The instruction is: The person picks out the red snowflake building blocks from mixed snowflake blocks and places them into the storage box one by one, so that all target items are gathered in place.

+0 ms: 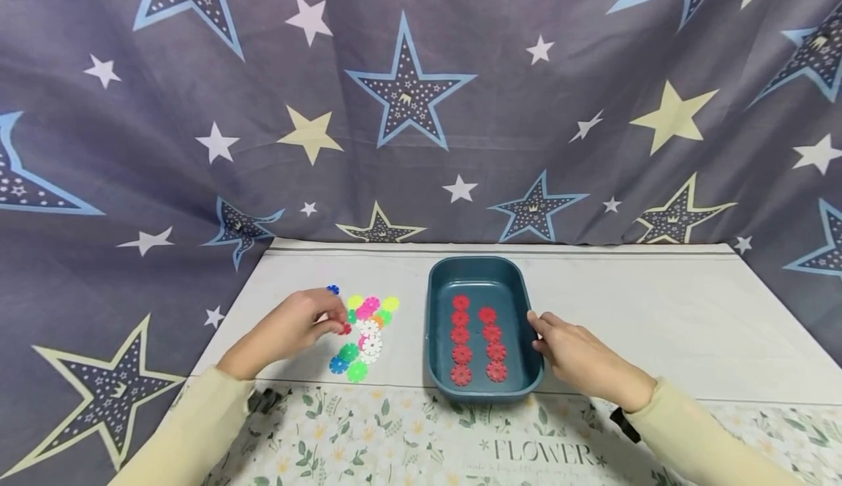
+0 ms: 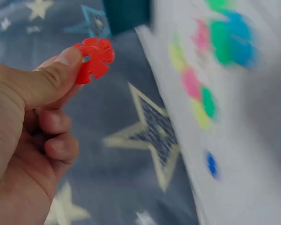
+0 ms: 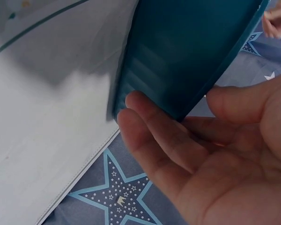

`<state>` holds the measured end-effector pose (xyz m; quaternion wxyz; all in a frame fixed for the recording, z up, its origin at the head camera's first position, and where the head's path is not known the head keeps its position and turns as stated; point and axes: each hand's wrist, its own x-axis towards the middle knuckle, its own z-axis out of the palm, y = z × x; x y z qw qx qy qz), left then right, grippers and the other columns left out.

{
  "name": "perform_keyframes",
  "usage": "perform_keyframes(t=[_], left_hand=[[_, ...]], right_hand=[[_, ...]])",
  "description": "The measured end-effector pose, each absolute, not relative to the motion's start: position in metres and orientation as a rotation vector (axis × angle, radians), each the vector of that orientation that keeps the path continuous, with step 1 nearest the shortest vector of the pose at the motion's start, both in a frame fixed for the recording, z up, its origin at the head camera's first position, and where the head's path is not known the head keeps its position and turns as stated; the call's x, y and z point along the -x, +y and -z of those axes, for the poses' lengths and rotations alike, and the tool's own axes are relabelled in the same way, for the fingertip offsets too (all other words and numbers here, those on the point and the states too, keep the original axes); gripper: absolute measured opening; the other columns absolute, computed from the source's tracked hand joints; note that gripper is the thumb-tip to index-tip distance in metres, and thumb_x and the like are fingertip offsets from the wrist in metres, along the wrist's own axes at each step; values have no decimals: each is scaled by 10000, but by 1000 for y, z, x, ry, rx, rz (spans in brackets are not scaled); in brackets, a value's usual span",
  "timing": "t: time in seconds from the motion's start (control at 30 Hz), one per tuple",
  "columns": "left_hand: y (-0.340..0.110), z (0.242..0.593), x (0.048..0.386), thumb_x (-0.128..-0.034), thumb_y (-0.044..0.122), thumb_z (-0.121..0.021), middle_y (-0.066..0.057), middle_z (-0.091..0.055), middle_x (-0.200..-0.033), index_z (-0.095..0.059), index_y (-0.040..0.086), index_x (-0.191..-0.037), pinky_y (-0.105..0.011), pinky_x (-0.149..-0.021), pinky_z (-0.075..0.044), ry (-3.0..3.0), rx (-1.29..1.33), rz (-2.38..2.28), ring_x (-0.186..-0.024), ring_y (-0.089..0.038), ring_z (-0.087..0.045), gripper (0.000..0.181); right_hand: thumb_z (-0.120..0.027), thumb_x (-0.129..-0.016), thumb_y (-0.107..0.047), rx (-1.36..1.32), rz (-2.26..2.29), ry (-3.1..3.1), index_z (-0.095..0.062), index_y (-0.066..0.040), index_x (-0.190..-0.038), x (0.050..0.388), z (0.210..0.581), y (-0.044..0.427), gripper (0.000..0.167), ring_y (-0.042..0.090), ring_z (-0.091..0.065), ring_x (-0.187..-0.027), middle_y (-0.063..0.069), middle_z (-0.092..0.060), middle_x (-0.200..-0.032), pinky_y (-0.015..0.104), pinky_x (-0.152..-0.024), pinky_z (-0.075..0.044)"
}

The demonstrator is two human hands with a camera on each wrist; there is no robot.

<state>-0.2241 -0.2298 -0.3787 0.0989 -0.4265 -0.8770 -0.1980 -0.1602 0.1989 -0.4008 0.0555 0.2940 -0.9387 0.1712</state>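
Note:
My left hand (image 1: 299, 323) pinches a red notched plastic disc (image 2: 99, 58) between thumb and forefinger, above the left edge of a loose group of discs. In that group lie white discs (image 1: 371, 346), green discs (image 1: 357, 372), pink discs (image 1: 371, 302) and yellow discs (image 1: 391, 303), several overlapping. A dark teal tray (image 1: 483, 397) stands right of them, with red discs (image 1: 462, 354) laid inside in two columns, the left one longer. At the tray's right side, my right hand (image 1: 582, 354) holds the rim by the thumb, its fingers against the outer wall (image 3: 178, 51).
A white cloth (image 1: 658, 318) covers the table, with a flower-printed strip (image 1: 368, 435) along the front. Behind and to the left hangs a grey curtain (image 1: 395, 179) with stars. One dark blue disc (image 1: 333, 289) lies at the back left, behind the left hand.

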Motion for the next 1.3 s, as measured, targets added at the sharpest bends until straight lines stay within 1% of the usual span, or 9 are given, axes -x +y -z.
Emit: perform_keyframes(t=[0.2,0.33,0.53,0.67,0.77,0.93,1.1,1.2,1.3], left_hand=[[-159,359,246,-782,138,-770,107,-615,-768,-656,151,-810,-269,-706,-475,-2494,1391,593,-732,-39,-568,118],[-111,363,266,-810,142,-750,119,-626,-794,-657,167,-827,-257,-754,-468,-2520,1433,566,-762,-24,-579,98],[-60,371,296,-851,60,-697,98,-649,-849,-703,162,-887,-225,-742,-458,-2590,1539,464,-790,-50,-585,109],[-38,372,309,-872,45,-660,100,-657,-823,-716,159,-869,-207,-742,-451,-2654,1603,365,-777,-55,-586,127],[-24,370,315,-875,27,-638,81,-662,-787,-722,141,-848,-200,-709,-456,-2716,1634,320,-728,-60,-580,144],[-6,365,321,-861,15,-647,58,-652,-760,-735,121,-857,-195,-673,-461,-2811,1622,317,-684,-65,-561,138],[6,370,328,-843,-9,-645,67,-641,-736,-744,130,-803,-194,-646,-461,-2888,1592,287,-669,-72,-549,176],[12,374,330,-829,-25,-640,72,-641,-730,-747,132,-763,-198,-644,-458,-2885,1632,241,-670,-75,-548,201],[17,378,333,-830,-41,-615,65,-646,-731,-748,127,-758,-199,-648,-459,-2884,1685,206,-672,-82,-553,227]], right_hand=[[-590,-913,-22,-879,-522,-2858,-507,140,-1257,160,401,198,390,62,-423,-584,88,-554,-905,250,-510,-404],[-598,-910,-32,-879,-519,-2849,-508,134,-1260,161,404,199,398,63,-433,-583,94,-565,-922,255,-513,-410],[-598,-907,-24,-874,-526,-2842,-508,127,-1266,160,402,198,400,68,-448,-582,85,-560,-915,258,-515,-417],[-597,-910,-31,-876,-521,-2851,-505,125,-1269,160,402,198,402,81,-460,-587,102,-564,-934,266,-515,-415],[-594,-911,-26,-868,-511,-2860,-504,128,-1269,159,401,198,400,90,-473,-598,116,-566,-946,270,-524,-424],[-592,-913,-30,-847,-500,-2885,-502,128,-1271,160,400,198,402,80,-463,-592,107,-555,-933,259,-521,-420],[-588,-916,-30,-845,-508,-2893,-496,125,-1279,159,400,198,405,71,-450,-579,107,-555,-934,248,-509,-407],[-588,-915,-26,-855,-508,-2882,-494,127,-1280,159,400,198,407,71,-443,-574,107,-553,-929,249,-507,-401],[-591,-912,-21,-854,-501,-2880,-493,126,-1282,159,400,198,410,70,-436,-565,102,-550,-925,245,-502,-392]])
